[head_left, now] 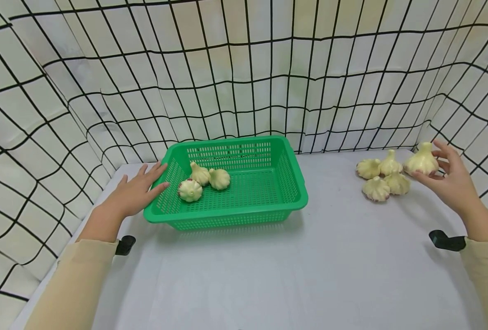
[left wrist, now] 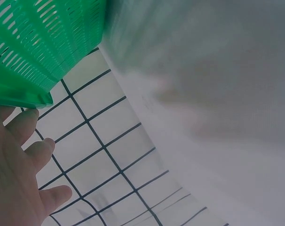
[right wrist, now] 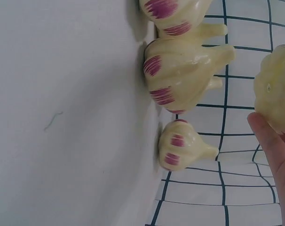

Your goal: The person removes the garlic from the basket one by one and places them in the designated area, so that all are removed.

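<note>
My right hand (head_left: pixel 454 176) pinches a garlic bulb (head_left: pixel 420 161) between thumb and fingers, its stem pointing up. In the right wrist view the held bulb (right wrist: pixel 277 89) is off the table, beside the others. Several purple-streaked garlic bulbs (head_left: pixel 376 189) sit clustered on the table just left of that hand. My left hand (head_left: pixel 134 192), fingers spread and fairly straight, rests at the left rim of a green plastic basket (head_left: pixel 235 211). From below, the left wrist view has its fingers under the basket's lip (left wrist: pixel 25 100). Three garlic bulbs (head_left: pixel 190 190) lie together in the basket's left part.
A black grid net (head_left: pixel 270 82) over white cloth stands behind the table and along both sides. The white table (head_left: pixel 268 275) stretches in front of the basket and between it and the garlic cluster. Black wrist cameras (head_left: pixel 446 240) project from both sleeves.
</note>
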Motion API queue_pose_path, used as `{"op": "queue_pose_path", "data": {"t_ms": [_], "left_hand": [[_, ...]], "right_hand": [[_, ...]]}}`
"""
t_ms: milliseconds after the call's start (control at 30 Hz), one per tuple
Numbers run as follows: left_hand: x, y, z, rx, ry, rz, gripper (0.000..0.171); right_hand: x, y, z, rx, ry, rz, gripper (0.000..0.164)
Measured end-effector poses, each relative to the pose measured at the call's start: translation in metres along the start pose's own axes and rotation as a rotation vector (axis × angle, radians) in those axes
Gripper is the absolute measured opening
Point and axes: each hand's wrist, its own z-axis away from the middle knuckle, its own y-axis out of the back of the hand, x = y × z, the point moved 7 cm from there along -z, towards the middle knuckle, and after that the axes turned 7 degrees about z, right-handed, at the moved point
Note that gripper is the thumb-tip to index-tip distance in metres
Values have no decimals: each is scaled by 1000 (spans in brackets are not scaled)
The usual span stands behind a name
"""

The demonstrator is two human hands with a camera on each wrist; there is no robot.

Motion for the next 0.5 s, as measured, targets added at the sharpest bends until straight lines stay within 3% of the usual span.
{"op": "queue_pose_path", "data": {"t_ms": [500], "left_hand": [[0, 0, -1, -7, 1, -3, 77]], "right_hand": [[28, -3, 0, -25, -32, 38, 91]]}}
